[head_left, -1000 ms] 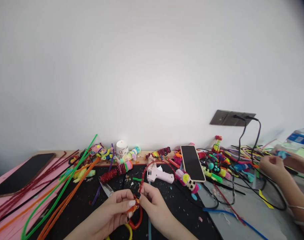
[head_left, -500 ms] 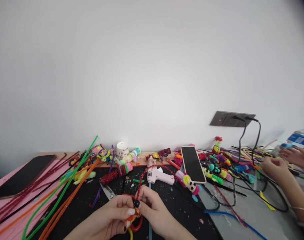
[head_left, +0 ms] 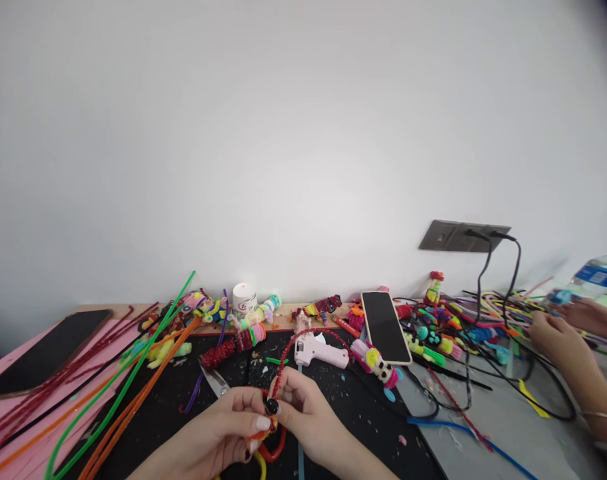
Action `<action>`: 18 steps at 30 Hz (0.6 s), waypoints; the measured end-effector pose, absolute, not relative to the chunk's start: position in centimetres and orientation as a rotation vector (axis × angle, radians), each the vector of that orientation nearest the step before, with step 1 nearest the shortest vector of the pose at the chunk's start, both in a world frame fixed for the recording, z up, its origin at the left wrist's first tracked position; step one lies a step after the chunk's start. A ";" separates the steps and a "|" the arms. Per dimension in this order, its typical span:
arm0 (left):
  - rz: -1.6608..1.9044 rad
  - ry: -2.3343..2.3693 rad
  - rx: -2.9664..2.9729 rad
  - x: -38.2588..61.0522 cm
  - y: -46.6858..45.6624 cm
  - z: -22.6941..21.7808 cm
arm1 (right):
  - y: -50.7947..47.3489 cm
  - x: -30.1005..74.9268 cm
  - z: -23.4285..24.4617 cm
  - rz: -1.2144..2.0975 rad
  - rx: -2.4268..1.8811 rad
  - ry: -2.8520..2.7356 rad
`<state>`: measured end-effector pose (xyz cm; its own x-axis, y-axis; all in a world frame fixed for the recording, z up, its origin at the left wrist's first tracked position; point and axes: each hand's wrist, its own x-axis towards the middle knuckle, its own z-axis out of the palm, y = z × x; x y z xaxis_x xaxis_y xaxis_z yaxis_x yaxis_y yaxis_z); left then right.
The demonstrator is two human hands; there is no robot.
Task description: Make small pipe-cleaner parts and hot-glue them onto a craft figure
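Both hands meet low in the middle of the head view, over the black mat. My left hand (head_left: 223, 430) pinches a small orange and red fuzzy piece (head_left: 262, 435), mostly hidden by the fingers. Close against it, my right hand (head_left: 306, 417) has its thumb and fingers closed on a glittery red pipe cleaner (head_left: 283, 363). This strand arches up from the fingers and bends over to the right, in front of the pale pink glue gun (head_left: 322, 351). Under my left hand lie scissors (head_left: 214, 383); their blade shows, and red and yellow loops look out below the hands.
Red, green and orange pipe cleaners (head_left: 128, 373) fan out at the left. Pipe-cleaner figures, a paper cup (head_left: 244, 299) and a phone (head_left: 386, 328) line the back. At the right, another person's hands (head_left: 558, 333) work above black cables (head_left: 553, 377) and loose strands.
My hands have shifted only slightly, keeping hold of the same things. More of the yellow loop shows below them. The other person's hands have moved a little.
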<state>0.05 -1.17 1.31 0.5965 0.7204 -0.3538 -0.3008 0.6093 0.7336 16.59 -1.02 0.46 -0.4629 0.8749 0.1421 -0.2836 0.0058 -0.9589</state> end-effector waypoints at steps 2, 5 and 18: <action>0.649 0.718 0.707 0.1 -1.1 1.5 | -1.0 16.6 0.4 1.597 -0.680 -1.384; 0.632 0.773 0.811 0.0 -1.0 1.6 | -1.1 16.6 0.5 1.517 -0.738 -1.440; 0.950 1.062 1.627 0.4 -1.2 2.2 | -1.8 16.8 1.5 0.727 -0.987 -1.736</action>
<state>0.37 -1.24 2.17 0.3239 0.9400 0.1074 0.2113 -0.1825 0.9602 16.80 -1.80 1.47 -0.1970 0.8700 0.4521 0.2877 0.4921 -0.8216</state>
